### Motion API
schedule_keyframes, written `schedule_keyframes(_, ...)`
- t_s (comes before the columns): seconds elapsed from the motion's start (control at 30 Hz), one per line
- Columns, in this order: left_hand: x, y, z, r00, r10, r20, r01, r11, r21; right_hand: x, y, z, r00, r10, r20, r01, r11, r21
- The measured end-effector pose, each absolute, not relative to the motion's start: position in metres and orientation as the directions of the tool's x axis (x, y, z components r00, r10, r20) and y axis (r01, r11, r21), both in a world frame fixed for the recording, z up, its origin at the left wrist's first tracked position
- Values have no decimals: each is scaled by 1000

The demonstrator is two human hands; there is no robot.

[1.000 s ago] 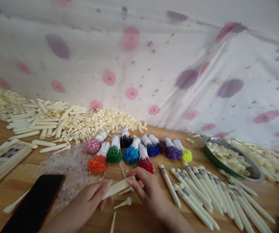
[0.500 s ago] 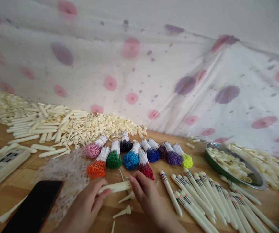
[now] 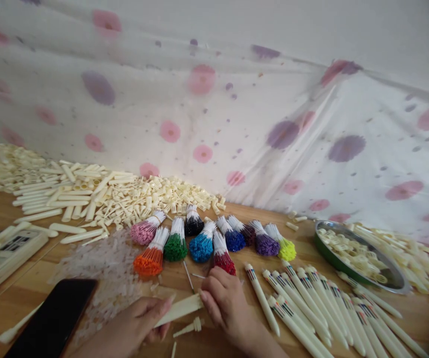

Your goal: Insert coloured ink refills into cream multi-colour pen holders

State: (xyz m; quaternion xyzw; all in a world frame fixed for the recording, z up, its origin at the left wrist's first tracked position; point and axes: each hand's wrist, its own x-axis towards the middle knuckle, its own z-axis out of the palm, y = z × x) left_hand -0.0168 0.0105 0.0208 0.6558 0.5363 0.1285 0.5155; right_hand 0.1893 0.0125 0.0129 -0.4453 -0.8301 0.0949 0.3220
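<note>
My left hand (image 3: 140,318) is closed around a cream pen barrel (image 3: 180,309), thumb along its near part. The barrel slants up to the right. At its far end, the curled fingers of my right hand (image 3: 225,301) grip it and hide the tip. Just below the barrel, a cream nozzle-shaped pen part (image 3: 189,327) lies on the wooden table. Thin refills (image 3: 188,276) rest behind the barrel. Farther back stand bundles of refills with coloured ends, among them orange (image 3: 148,261), green (image 3: 175,246), light blue (image 3: 200,247) and red (image 3: 224,258).
Assembled multicolour pens (image 3: 311,303) lie in rows at right, before a green-sided metal dish (image 3: 321,248) of cream rings. A black phone (image 3: 53,318), clear plastic bits (image 3: 102,278) and a power strip (image 3: 16,253) are at left. Cream parts (image 3: 155,194) pile against the flowered sheet (image 3: 218,119).
Both hands have come slightly lower, and the barrel now slants more steeply. My right fingers have curled more over its end. One nozzle-shaped part behind the barrel is no longer visible.
</note>
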Motion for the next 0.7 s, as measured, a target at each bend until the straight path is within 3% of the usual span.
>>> schedule_keyframes(0.07,-14,8,13,377,874,-307,620,8,784,185,16,6,-307,866,394,737,478,-478)
schedule_keyframes(0.17,-12,7,0,371,928,43,677,-302,671,182,22,-3,-236,916,326,762,382,-523)
schedule_keyframes(0.23,-12,8,-5,379,905,194,655,-410,635,183,24,-5,-243,915,321,757,387,-527)
schedule_keyframes(0.3,-13,10,-2,359,919,162,588,-357,726,188,23,-3,-258,896,361,750,421,-510)
schedule_keyframes(0.4,-17,11,7,426,881,-206,461,-15,887,194,17,5,-331,832,445,722,527,-448)
schedule_keyframes(0.47,-19,10,12,490,745,-452,455,224,862,194,14,8,-397,784,478,696,596,-400)
schedule_keyframes(0.5,-19,9,13,489,716,-498,473,262,841,193,13,7,-412,772,484,691,611,-386)
schedule_keyframes(0.53,-20,8,13,468,739,-485,495,235,836,191,14,6,-410,772,485,696,609,-381)
schedule_keyframes(0.6,-18,7,10,409,859,-307,570,22,821,187,17,0,-364,806,466,726,559,-400)
schedule_keyframes(0.7,-13,9,3,423,906,-10,705,-322,632,182,24,-8,-314,861,400,757,481,-442)
